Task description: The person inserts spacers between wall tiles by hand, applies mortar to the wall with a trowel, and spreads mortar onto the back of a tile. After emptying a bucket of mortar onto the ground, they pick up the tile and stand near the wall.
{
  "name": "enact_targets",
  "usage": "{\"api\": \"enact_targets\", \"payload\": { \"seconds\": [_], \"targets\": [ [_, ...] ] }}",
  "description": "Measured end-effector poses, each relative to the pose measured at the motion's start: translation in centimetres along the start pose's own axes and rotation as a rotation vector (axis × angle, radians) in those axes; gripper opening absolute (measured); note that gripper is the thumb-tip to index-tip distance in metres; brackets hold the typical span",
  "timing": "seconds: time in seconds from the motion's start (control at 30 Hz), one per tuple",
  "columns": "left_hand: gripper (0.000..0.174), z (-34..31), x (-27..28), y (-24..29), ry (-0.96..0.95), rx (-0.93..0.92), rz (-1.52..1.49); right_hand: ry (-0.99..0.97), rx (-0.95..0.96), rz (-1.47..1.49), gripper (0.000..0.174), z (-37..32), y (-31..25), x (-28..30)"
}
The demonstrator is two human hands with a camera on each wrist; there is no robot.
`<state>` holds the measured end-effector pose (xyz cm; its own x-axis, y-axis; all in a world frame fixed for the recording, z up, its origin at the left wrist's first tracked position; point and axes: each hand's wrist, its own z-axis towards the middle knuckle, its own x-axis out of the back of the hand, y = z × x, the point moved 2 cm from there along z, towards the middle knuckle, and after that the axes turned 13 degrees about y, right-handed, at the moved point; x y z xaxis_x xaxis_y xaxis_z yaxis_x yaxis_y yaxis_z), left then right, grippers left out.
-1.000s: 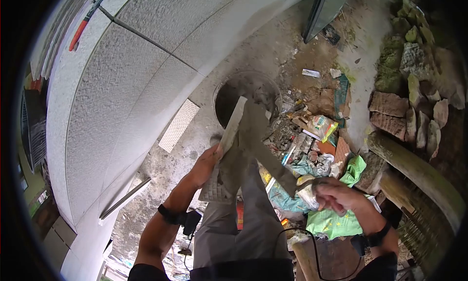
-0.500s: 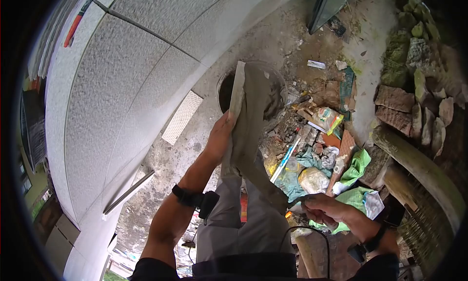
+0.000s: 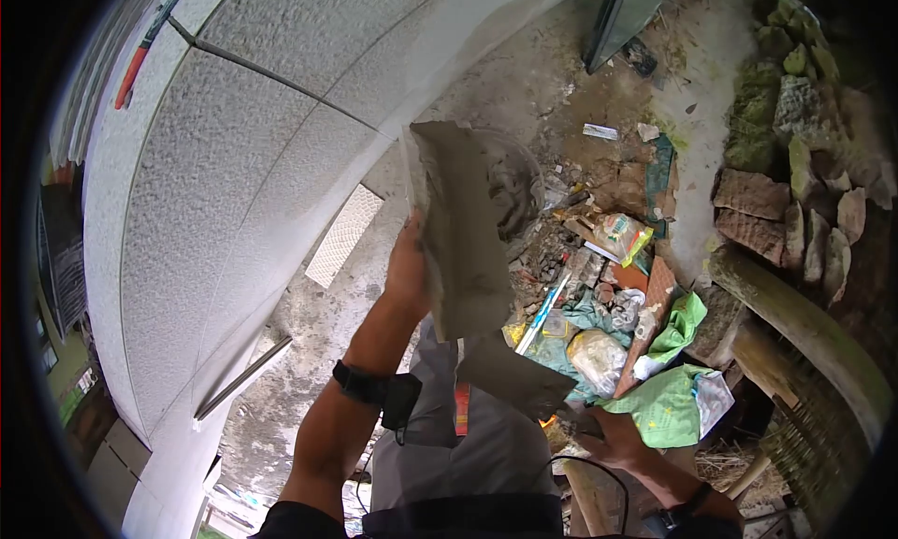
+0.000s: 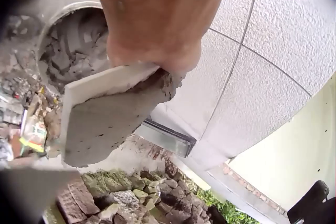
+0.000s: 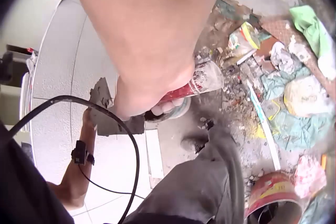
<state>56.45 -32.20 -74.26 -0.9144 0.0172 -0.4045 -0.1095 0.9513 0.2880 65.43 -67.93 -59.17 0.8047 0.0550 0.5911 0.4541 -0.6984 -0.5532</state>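
Observation:
My left hand (image 3: 407, 268) grips a pale tile (image 4: 100, 81) by its edge, holding it tilted in front of my legs. Grey mortar (image 3: 463, 230) covers the face turned toward me, mostly smooth. My right hand (image 3: 617, 438) holds a trowel (image 3: 514, 375), its flat blade close to the tile's near end. In the right wrist view the trowel's red handle (image 5: 176, 91) with a whitish, mortar-crusted end sticks out of the fist. Beyond the tile stands a round bucket (image 4: 47, 35) of wet grey mortar, partly hidden behind the tile in the head view.
A textured, light tiled wall (image 3: 224, 156) curves along the left. Another tile (image 3: 344, 235) lies on the floor beside it. Rubble, bags and a green sack (image 3: 659, 410) are heaped at the right, near stacked stones (image 3: 753, 193) and a log (image 3: 795, 301). A black cable (image 5: 137, 150) loops near my right arm.
The tile has turned so its mortared face shows more broadly, and my left hand has risen with it. My right hand has drawn the trowel down toward my body, off the tile's middle.

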Motion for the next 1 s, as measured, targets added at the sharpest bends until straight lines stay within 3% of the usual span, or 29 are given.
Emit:
{"api": "enact_targets", "payload": {
  "seconds": [0.07,0.13,0.2,0.27,0.37,0.43,0.57,0.63,0.73,0.83,0.93,1.0],
  "targets": [
    [0.054,0.2,0.7,0.4,-0.006,-0.021,0.023,0.068,0.034,-0.049,0.039,1.0,-2.0,3.5],
    [0.053,0.4,1.5,0.4,-0.039,-0.072,0.102,0.186,0.196,-0.128,0.033,2.6,-2.8,5.9],
    [0.056,-0.7,1.3,0.5,-0.064,-0.065,0.195,0.151,0.270,-0.264,0.031,4.5,-3.5,7.7],
    [0.059,-1.6,1.6,0.3,-0.082,-0.060,0.286,0.094,0.400,-0.489,0.044,6.4,-5.0,9.1],
    [0.052,-2.3,3.3,-0.7,-0.079,-0.023,0.374,0.116,0.528,-0.610,0.045,8.2,-5.9,9.2],
    [0.052,-2.3,5.1,-1.8,-0.141,0.020,0.457,0.204,0.611,-0.748,0.029,8.9,-5.9,9.2],
    [0.053,-2.9,8.3,-2.5,-0.185,0.041,0.595,0.198,0.600,-0.856,0.033,9.1,-6.2,10.2],
    [0.053,-3.4,9.1,-2.4,-0.211,0.029,0.817,0.201,0.592,-0.852,0.034,9.3,-5.9,10.8],
    [0.052,-4.0,10.3,-2.8,-0.256,0.094,0.742,0.196,0.581,-0.845,0.036,9.7,-6.2,11.5],
    [0.053,-4.2,11.0,-2.2,-0.279,0.010,0.923,0.174,0.592,-0.835,0.038,9.8,-6.3,12.2],
    [0.053,-5.3,10.5,-0.9,-0.293,0.040,0.924,0.119,0.535,-0.805,0.038,9.9,-6.4,13.1],
    [0.052,-5.3,11.2,-0.3,-0.319,0.041,0.978,0.175,0.497,-0.623,0.039,10.7,-6.7,14.4]
  ]
}}
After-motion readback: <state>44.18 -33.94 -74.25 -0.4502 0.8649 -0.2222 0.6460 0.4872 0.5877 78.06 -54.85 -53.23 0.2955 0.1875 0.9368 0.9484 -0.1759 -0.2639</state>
